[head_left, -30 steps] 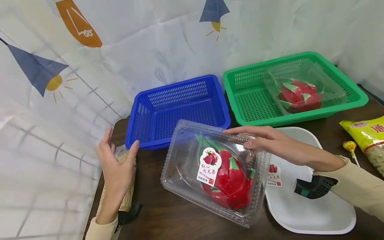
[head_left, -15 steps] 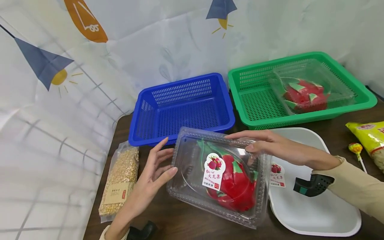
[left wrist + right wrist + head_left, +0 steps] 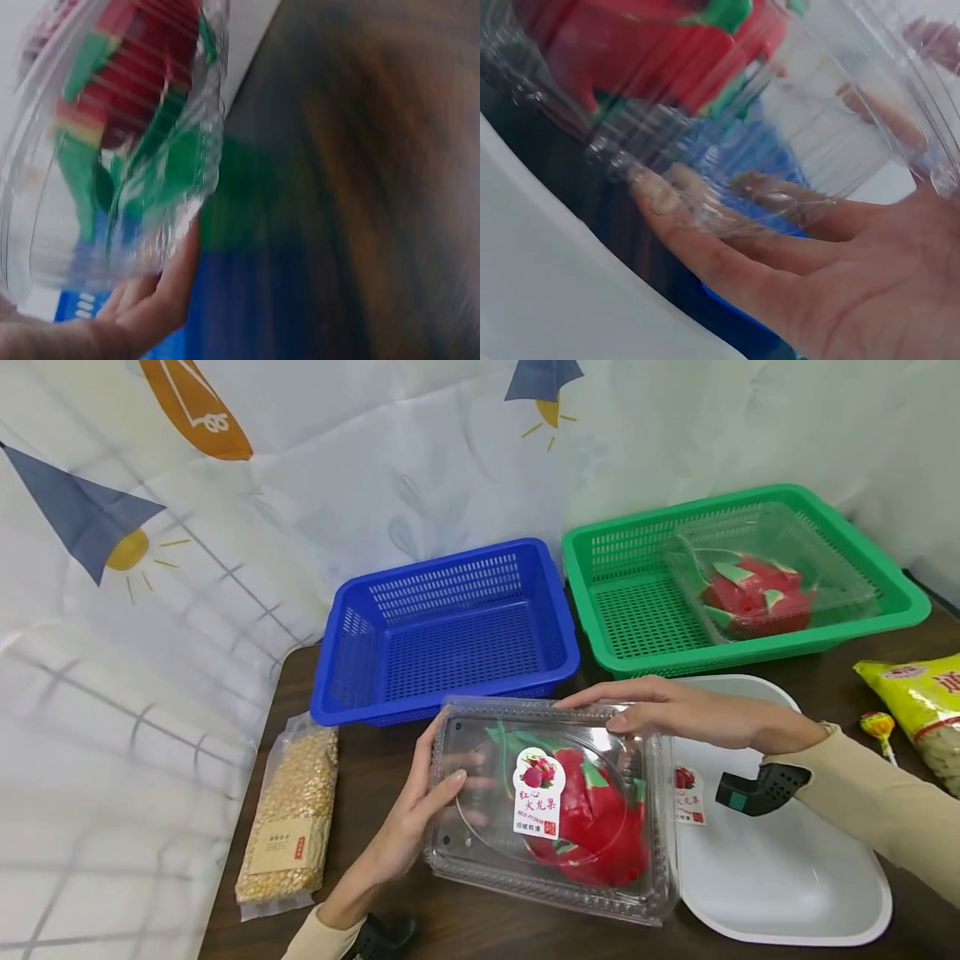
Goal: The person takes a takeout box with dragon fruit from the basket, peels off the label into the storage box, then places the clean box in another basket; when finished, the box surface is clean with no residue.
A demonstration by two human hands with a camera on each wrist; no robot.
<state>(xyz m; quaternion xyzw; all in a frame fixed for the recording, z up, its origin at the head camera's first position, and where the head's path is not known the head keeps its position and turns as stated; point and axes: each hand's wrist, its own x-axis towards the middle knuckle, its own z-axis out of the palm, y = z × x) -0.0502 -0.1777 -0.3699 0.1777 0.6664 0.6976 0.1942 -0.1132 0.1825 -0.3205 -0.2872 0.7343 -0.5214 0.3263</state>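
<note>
A clear plastic clamshell box with a white label is held up over the table in front of the baskets. Inside it sits a red dragon fruit with green scales. My right hand grips its upper right edge, thumb on the lid and fingers behind. At the left edge my left hand holds the box too, thumb on top, other fingers seen through the plastic underneath. Up close in the left wrist view, fingers lie along the box's edge. The right wrist view shows fingers supporting its underside.
A blue basket stands behind the box; right of it, a green basket contains another boxed dragon fruit. A white tray lies below my right arm. A grain bag lies left; a lollipop and yellow bag lie right.
My left hand has moved right from above the grain bag and taken hold of the box's left edge. The box has turned more level, still in my right hand.
</note>
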